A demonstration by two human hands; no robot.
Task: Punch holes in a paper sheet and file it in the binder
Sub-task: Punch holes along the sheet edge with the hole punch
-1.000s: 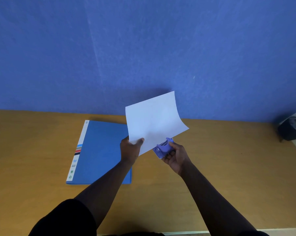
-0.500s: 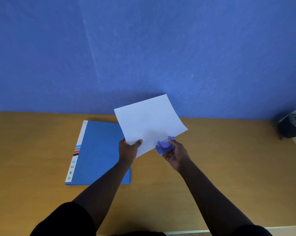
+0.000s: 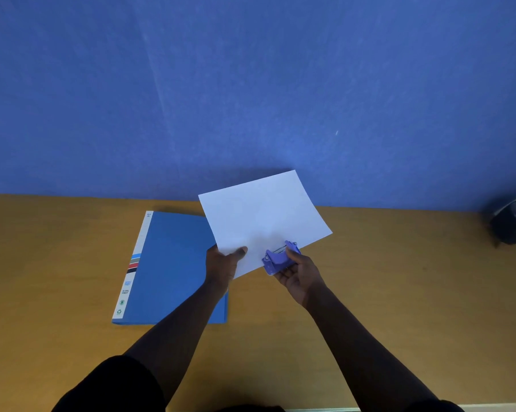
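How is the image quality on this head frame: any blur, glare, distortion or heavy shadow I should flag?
Head view: wide-angle bowing curves the table edge; the paper sheet is bright but not blown out and casts a soft shadow on the wall; the hole punch, right hand and left hand look slightly soft; the binder label is unreadable; the dark object at far right is murky.

I observe my left hand (image 3: 222,263) at frame centre, thumb on top, pinching. My right hand (image 3: 299,270) just right of it, palm up, fingers curled gripping. Both forearms extend from the lower frame.
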